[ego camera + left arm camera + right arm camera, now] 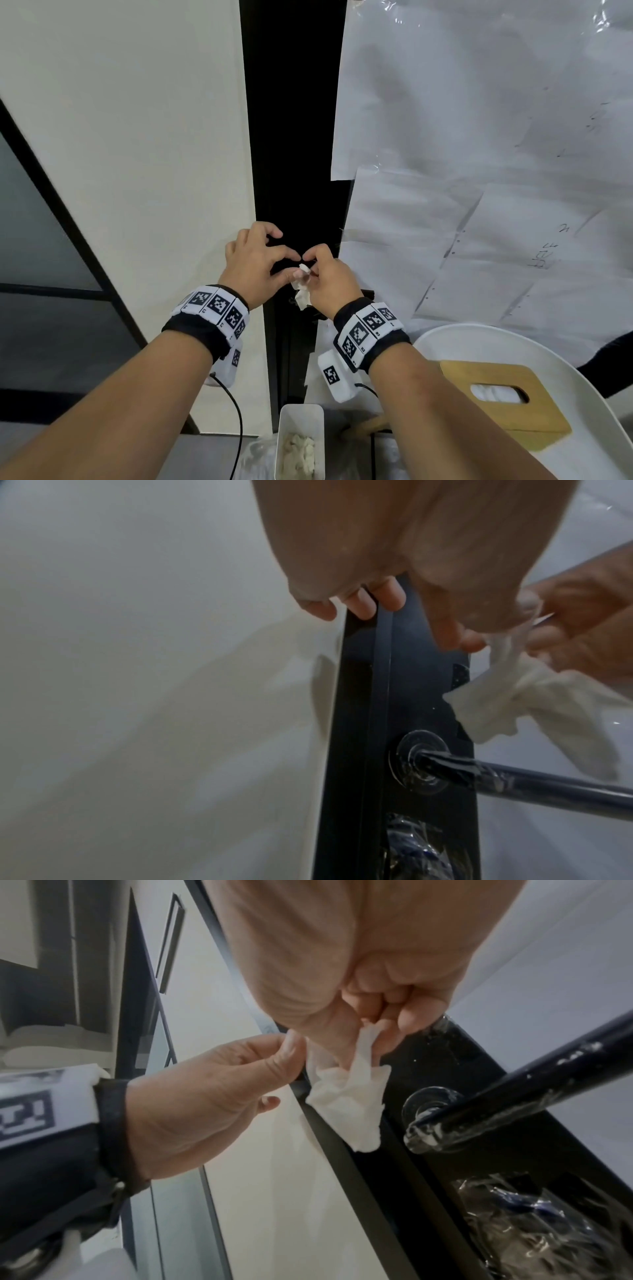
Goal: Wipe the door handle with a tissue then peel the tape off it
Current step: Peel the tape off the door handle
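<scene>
The black lever door handle (548, 785) (534, 1074) sticks out of a black door frame, with clear tape (479, 775) (431, 1123) wrapped round its base. In the head view my hands hide it. A crumpled white tissue (302, 294) (534, 704) (346, 1102) hangs just above the handle, apart from it. My right hand (313, 270) (373, 1042) grips the tissue's top in curled fingers. My left hand (297, 265) (291, 1047) meets it from the left, thumb and forefinger pinching a thin strand of the same tissue.
Crumpled clear plastic (418, 842) (527, 1218) covers the lock below the handle. A white bin (318, 421) holding used tissues stands at my feet. A wooden-lidded tissue box (503, 401) sits on a white seat (582, 377) at right. Plastic-covered paper sheets (479, 137) hang on the door.
</scene>
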